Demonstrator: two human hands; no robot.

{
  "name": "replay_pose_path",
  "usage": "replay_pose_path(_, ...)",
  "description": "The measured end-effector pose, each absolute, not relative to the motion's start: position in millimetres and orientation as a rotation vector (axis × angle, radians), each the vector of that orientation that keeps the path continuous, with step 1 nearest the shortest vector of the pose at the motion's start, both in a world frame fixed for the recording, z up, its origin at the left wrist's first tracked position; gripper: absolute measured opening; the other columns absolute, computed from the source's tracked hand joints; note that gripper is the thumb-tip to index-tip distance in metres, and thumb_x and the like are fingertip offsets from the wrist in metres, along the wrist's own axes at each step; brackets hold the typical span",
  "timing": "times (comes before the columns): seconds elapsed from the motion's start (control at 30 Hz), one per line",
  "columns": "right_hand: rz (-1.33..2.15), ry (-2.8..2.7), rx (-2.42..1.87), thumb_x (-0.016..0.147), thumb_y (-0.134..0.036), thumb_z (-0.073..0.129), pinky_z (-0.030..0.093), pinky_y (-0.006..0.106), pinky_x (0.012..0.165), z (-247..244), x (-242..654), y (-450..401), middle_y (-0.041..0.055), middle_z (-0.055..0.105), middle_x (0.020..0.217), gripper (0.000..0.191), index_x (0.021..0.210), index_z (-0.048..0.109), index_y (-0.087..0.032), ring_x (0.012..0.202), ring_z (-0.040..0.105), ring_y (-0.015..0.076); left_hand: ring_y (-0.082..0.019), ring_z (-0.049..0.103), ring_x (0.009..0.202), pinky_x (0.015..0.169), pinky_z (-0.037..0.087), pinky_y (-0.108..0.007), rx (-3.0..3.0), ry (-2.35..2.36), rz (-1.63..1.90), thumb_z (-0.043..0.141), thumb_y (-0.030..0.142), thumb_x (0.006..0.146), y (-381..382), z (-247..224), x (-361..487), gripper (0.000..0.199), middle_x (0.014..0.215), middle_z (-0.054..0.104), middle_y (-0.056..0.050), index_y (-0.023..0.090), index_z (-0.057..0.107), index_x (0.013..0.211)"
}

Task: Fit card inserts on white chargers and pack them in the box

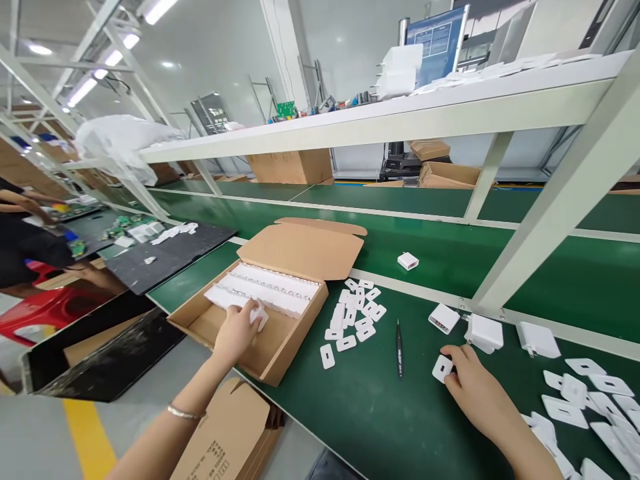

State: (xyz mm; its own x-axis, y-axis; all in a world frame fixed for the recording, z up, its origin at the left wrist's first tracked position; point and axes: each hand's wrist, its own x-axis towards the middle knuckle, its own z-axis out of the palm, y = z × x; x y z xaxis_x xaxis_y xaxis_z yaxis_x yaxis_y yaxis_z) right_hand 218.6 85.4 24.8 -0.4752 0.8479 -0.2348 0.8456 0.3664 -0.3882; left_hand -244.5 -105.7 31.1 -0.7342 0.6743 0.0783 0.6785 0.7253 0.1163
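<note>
My left hand (236,333) reaches into an open cardboard box (300,333). Its fingers are closed on a white plastic piece (260,317) whose exact kind I cannot make out. Rows of white items (273,288) stand packed at the back of that box. Over the green bench, my right hand (473,387) pinches a small white slotted plate (442,368) between thumb and fingers. Just beyond it are white charger-like blocks (443,319). A pile of similar slotted plates (355,307) and black tweezers (399,352) lie between my hands.
Larger white plates (565,411) are scattered at the right. A single white block (408,261) sits on the green belt. A slanted shelf post (550,193) rises at the right. Folded cartons (225,433) are below the bench edge. Another person's arm (95,273) shows at left.
</note>
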Motion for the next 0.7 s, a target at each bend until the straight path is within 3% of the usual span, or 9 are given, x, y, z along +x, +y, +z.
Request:
replay_pose_path(0.13,0.893,-2.640,-1.351,0.091,-0.014,0.040,0.050,0.028,0.070,26,223,86,0.0064,0.058,0.118,0.051,0.136,0.059,-0.030,0.077,0.066,0.0161,-0.033,0.072,0.088,0.077,0.055,-0.038,-1.128,-2.790,0.128,0.049,0.034,0.100,-88,41,-246,0.045,0.122,0.054,-0.026,0.005,0.052,0.134)
replay_pose_path(0.23,1.011,-2.566,-1.292,0.091,-0.017,0.048,0.051,0.028,0.078,24,225,87,0.0032,0.058,0.113,0.043,0.126,0.065,-0.033,0.082,0.066,0.0160,-0.037,0.073,0.086,0.070,0.055,-0.040,-1.123,-2.704,0.444,0.053,0.037,0.099,-70,63,-229,0.051,0.123,0.055,-0.032,-0.001,0.051,0.132)
replay_pose_path(0.3,1.014,-2.527,-1.304,0.089,-0.017,0.053,0.050,0.028,0.079,23,224,87,0.0023,0.058,0.110,0.037,0.120,0.067,-0.032,0.085,0.066,0.0167,-0.037,0.072,0.084,0.067,0.056,-0.040,-1.220,-2.600,0.497,0.049,0.038,0.101,-46,82,-203,0.049,0.120,0.057,-0.029,0.000,0.053,0.131)
replay_pose_path(0.37,1.006,-2.509,-1.323,0.088,-0.015,0.057,0.050,0.027,0.080,22,223,86,0.0022,0.057,0.110,0.036,0.119,0.068,-0.030,0.087,0.066,0.0171,-0.035,0.072,0.085,0.066,0.056,-0.039,-1.402,-2.443,0.403,0.039,0.040,0.106,-9,97,-164,0.046,0.120,0.058,-0.024,0.005,0.054,0.132)
replay_pose_path(0.47,1.036,-2.532,-1.278,0.088,-0.011,0.057,0.048,0.026,0.079,22,224,83,0.0024,0.056,0.114,0.052,0.134,0.064,-0.035,0.087,0.065,0.0161,-0.033,0.070,0.096,0.071,0.057,-0.039,-1.782,-2.214,0.159,0.036,0.040,0.108,68,100,-90,0.042,0.125,0.058,-0.019,0.016,0.056,0.135)
replay_pose_path(0.57,1.071,-2.587,-1.194,0.084,-0.007,0.058,0.046,0.026,0.081,24,226,79,0.0028,0.054,0.116,0.065,0.140,0.064,-0.040,0.090,0.064,0.0158,-0.037,0.061,0.120,0.089,0.055,-0.042,-2.214,-2.125,-0.089,0.047,0.045,0.106,155,79,-21,0.051,0.136,0.055,-0.020,0.017,0.049,0.149)
replay_pose_path(0.7,1.079,-2.621,-1.164,0.084,-0.009,0.063,0.044,0.026,0.082,24,222,77,0.0030,0.055,0.113,0.058,0.133,0.072,-0.040,0.091,0.063,0.0170,-0.036,0.056,0.128,0.103,0.049,-0.046,-2.355,-2.153,-0.246,0.044,0.043,0.109,241,39,43,0.055,0.145,0.052,-0.020,0.022,0.041,0.159)
